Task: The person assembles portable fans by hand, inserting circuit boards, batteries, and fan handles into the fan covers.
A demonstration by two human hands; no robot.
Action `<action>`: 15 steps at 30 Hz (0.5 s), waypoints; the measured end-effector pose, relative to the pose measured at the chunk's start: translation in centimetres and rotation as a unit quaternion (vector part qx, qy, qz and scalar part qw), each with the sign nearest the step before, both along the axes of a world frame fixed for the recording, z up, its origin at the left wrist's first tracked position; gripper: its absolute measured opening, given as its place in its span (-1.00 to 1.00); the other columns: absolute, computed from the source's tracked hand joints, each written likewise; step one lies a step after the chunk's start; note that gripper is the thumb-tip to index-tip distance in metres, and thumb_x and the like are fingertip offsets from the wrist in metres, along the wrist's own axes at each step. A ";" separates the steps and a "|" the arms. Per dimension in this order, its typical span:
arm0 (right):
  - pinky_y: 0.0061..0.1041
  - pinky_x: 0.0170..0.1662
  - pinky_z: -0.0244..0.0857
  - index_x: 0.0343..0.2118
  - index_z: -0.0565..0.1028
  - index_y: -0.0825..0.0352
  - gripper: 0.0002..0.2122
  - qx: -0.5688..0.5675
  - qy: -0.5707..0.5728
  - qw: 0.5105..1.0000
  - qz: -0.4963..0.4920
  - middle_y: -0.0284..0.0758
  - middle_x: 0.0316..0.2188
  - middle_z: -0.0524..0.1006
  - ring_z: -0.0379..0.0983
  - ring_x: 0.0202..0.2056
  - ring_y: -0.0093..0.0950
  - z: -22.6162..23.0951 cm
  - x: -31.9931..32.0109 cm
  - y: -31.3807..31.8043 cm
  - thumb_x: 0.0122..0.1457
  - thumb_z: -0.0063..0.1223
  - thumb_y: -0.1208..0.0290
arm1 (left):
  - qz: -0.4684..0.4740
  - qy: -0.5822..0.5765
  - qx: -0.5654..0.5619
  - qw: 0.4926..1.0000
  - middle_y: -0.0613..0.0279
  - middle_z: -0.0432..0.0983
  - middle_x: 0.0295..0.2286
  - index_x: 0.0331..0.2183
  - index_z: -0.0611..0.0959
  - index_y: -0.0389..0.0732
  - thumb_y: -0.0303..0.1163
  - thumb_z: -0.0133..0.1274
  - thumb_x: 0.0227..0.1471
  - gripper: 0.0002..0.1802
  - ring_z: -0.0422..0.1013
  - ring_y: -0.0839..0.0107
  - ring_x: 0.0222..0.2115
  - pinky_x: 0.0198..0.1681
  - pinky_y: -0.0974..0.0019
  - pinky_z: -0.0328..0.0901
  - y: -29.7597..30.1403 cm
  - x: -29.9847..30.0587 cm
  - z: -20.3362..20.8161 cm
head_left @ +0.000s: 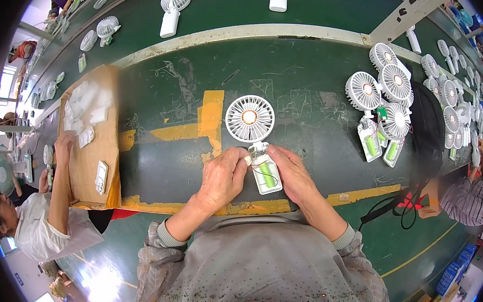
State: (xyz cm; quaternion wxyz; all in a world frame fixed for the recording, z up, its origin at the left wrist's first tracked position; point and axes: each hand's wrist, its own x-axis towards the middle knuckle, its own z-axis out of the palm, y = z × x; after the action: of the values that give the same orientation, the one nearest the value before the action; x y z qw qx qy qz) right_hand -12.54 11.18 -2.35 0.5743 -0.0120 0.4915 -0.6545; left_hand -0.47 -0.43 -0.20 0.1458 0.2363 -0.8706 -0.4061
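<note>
Yellow tape (211,114) on the table (316,66), blue crates (457,269) lower right

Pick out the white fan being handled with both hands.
It's the fan at the middle of the workbench, between the left hand and right hand; no hand touches the clustered fans at right.

Top (268,249): grey, finely speckled in part
Sleeves (156,266): grey, patterned, either side of top
Cuffs (171,235): ribbed, grey-green, ahead of top
</note>
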 end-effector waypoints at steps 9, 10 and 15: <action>-0.66 -0.23 0.29 -0.12 0.39 0.48 -0.67 0.011 0.012 1.000 0.014 -0.36 -0.29 0.47 0.38 -0.29 -0.66 -0.2 0.0 0.1 0.23 -0.16 0.28 | -0.028 0.003 -0.102 0.994 0.07 0.46 -0.56 -0.43 0.45 -0.26 -0.59 0.00 -0.09 -0.91 0.42 0.11 -0.57 -0.54 0.22 0.28 -0.1 -0.2 -0.2; -0.66 -0.24 0.28 -0.13 0.40 0.47 -0.68 0.014 0.027 0.999 0.017 -0.37 -0.30 0.47 0.38 -0.30 -0.67 -0.2 0.1 0.1 0.23 -0.17 0.29 | -0.032 -0.002 -0.118 0.993 0.06 0.46 -0.53 -0.43 0.44 -0.26 -0.59 0.01 -0.10 -0.90 0.42 0.10 -0.56 -0.53 0.20 0.28 0.0 -0.2 -0.1; -0.66 -0.25 0.28 -0.13 0.41 0.47 -0.69 0.013 0.040 0.999 0.031 -0.38 -0.31 0.47 0.36 -0.31 -0.68 -0.1 -0.1 0.1 0.24 -0.19 0.30 | -0.031 0.004 -0.129 0.991 0.06 0.46 -0.48 -0.42 0.44 -0.27 -0.62 0.02 -0.13 -0.86 0.43 0.10 -0.52 -0.52 0.20 0.30 0.2 -0.2 -0.3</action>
State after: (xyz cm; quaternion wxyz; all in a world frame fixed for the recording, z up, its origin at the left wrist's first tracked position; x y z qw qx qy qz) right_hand -12.66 11.24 -2.48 0.5740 -0.0460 0.5225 -0.6288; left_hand -0.66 -0.23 -0.53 0.1660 0.1863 -0.9220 -0.2961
